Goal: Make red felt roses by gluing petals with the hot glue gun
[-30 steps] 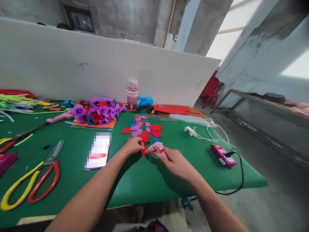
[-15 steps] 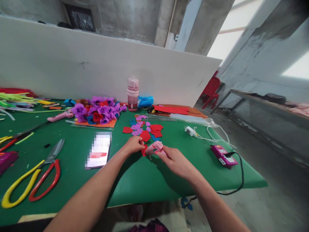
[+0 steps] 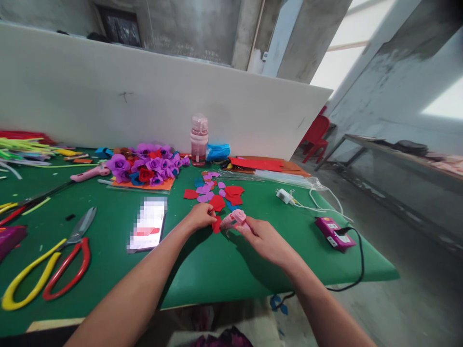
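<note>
Small red paper-like petal (image 3: 216,225) is pinched in the left hand (image 3: 200,216) over the smooth green tabletop (image 3: 198,279); the pink plastic glue-gun-like tool (image 3: 230,220) clasped by the right hand (image 3: 263,237) has drawn slightly away, exposing more red. Beyond the upright white panel (image 3: 162,106) stands a grey concrete wall (image 3: 195,29).

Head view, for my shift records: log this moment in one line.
left hand: holds red petal-shaped piece | right hand: holds pink plastic tool | pink translucent bottle: upright on green-covered table
</note>
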### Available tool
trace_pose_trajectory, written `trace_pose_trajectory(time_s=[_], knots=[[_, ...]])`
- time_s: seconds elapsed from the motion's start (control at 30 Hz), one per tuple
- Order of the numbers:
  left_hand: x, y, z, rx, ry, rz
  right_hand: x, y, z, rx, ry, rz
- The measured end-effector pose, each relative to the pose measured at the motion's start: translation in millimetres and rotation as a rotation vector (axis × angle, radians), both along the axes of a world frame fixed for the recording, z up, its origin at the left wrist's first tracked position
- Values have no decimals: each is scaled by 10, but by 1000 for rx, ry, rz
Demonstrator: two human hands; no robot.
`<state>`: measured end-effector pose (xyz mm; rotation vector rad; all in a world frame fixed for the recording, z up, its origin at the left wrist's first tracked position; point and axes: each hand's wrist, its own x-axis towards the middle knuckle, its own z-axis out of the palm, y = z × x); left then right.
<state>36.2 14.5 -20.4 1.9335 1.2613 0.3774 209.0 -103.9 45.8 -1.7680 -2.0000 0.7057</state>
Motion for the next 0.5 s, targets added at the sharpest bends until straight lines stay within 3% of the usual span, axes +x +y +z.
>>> trace_pose_trajectory(time_s=[0.5], knots=[[4, -4, 28, 5, 41, 7, 72, 13, -34, 43, 9, -47]])
